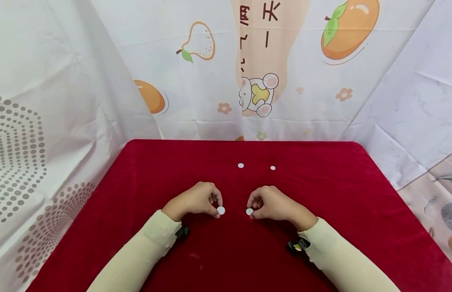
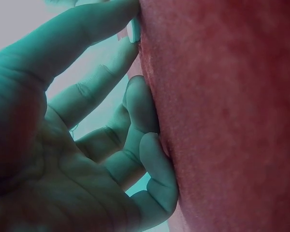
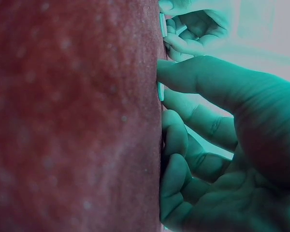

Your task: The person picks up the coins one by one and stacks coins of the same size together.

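Note:
My left hand pinches a small round white disc between thumb and index finger, low at the red cloth. In the left wrist view the edge of that disc shows between the two fingertips, and the other fingers curl against the cloth. Facing it, my right hand pinches a second white disc the same way. The right wrist view shows this disc edge-on at the cloth, between thumb and index finger. A short gap of cloth separates the two discs.
Two more white discs lie farther back on the cloth, one left and one right. The red cloth covers the table. White printed curtains hang behind it and along both sides.

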`<state>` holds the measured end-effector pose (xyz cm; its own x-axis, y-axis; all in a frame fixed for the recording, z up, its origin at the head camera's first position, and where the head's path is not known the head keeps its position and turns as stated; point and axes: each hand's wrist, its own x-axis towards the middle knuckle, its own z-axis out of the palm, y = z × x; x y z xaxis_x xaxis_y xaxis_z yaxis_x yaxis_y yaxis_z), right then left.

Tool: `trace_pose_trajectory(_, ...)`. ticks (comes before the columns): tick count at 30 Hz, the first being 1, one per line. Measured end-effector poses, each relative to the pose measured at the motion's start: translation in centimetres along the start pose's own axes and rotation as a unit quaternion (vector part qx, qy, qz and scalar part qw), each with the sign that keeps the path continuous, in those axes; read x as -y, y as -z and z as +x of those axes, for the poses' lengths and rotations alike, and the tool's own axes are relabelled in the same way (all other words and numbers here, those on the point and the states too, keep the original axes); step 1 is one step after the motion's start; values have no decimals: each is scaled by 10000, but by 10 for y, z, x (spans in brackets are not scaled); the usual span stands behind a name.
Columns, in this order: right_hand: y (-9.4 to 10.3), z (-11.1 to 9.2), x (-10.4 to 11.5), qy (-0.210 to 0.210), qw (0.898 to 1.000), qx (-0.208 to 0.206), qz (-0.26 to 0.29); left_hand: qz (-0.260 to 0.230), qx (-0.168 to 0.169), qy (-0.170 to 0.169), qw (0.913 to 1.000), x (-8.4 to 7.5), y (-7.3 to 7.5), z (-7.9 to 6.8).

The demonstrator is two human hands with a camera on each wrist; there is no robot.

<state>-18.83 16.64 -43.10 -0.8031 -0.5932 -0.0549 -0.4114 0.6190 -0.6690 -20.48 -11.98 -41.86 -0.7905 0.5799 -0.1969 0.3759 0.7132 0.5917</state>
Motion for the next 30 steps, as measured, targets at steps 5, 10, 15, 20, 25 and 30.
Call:
trace_pose_trajectory(5, -1, 0, 1, -2, 10000, 14, -14, 40, -26, -30, 10000, 1, -1, -1)
trace_pose_trajectory(10, -1, 1, 1, -6, 10000, 27, -5, 28, -33, -76, 10000, 1, 0, -2)
trace_pose_trajectory(15, 0, 1, 0, -18, 10000, 1, -31, 51, -4, -108, 9999, -1, 1, 0)
trace_pose_trajectory(20, 1, 0, -1, -29, 10000, -4, -27, 118, 31, -80, 9999, -3, 2, 1)
trace_pose_trajectory(25, 0, 1, -1, -17, 10000, 12, 33, 138, 66, -78, 9999, -2, 2, 0)
trace_pose_trajectory(30, 0, 0, -2, -34, 10000, 5, 15, 174, 80, -109, 9998, -3, 2, 1)
